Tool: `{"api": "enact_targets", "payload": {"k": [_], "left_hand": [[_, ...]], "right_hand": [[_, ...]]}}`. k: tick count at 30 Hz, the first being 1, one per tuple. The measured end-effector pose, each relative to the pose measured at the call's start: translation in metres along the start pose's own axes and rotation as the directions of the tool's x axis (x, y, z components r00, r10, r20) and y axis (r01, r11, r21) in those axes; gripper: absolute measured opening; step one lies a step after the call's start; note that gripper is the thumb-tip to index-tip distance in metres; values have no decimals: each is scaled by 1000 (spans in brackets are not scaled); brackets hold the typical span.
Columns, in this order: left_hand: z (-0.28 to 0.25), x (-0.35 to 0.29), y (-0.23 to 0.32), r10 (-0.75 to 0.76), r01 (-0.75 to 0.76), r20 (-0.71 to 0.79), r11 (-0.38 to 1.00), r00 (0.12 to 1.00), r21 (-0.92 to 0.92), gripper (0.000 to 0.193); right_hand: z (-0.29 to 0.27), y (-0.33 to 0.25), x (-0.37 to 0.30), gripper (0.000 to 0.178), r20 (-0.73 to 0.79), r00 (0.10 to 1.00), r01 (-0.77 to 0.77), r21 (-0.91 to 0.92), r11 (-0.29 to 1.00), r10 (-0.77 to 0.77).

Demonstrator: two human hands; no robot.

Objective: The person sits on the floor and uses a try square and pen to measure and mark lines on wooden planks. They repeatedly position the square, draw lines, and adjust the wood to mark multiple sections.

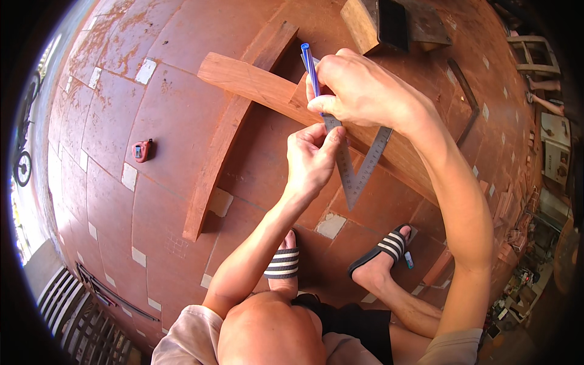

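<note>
A reddish wooden beam (pixel 255 79) runs slantwise in front of me, lying across another timber piece (pixel 213 176) set on the floor. My left hand (pixel 311 157) pinches a metal set square (pixel 348 173) with graduated edges, near its upper end, against the beam. The square's corner points back toward me, and part of it is hidden under my fingers. Above it, my right hand (pixel 365 88) grips a blue pen (pixel 309 68), held nearly upright beside the beam. Its tip reaches down by the square's upper end; whether it touches wood I cannot tell.
A red tape measure (pixel 142 151) lies on the tiled floor (pixel 176 109) at left. Far right of centre stand a wooden block (pixel 360 27) and a black phone (pixel 393 24). A dark bent bar (pixel 468 97) lies right. My sandalled feet (pixel 283 264) are close by, with a small marker (pixel 409 260).
</note>
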State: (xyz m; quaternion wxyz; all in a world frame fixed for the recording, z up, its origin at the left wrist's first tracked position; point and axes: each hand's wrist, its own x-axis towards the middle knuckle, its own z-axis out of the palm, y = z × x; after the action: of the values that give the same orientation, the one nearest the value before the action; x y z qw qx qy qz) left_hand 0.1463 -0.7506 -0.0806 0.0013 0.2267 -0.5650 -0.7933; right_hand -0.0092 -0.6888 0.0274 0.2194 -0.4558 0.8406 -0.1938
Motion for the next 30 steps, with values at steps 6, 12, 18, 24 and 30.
{"api": "enact_targets", "payload": {"k": [6, 12, 18, 24, 30], "left_hand": [[-1, 0, -1, -19, 19, 5, 1000, 1000, 8, 27], [-1, 1, 0, -22, 22, 2, 1000, 1000, 18, 27], [-3, 0, 2, -69, 69, 27, 998, 997, 7, 28], [-3, 1, 2, -66, 66, 27, 998, 997, 25, 28], [-3, 1, 2, -56, 55, 30, 998, 998, 33, 28]], "right_hand": [[1, -2, -1, 21, -28, 999, 43, -72, 996, -45], [-1, -7, 3, 20, 67, 997, -29, -105, 994, 36], [-4, -14, 0, 22, 64, 996, -46, -141, 989, 56], [-9, -17, 3, 23, 157, 983, -75, -140, 987, 97], [-5, -16, 3, 24, 78, 996, -28, -132, 991, 39]]}}
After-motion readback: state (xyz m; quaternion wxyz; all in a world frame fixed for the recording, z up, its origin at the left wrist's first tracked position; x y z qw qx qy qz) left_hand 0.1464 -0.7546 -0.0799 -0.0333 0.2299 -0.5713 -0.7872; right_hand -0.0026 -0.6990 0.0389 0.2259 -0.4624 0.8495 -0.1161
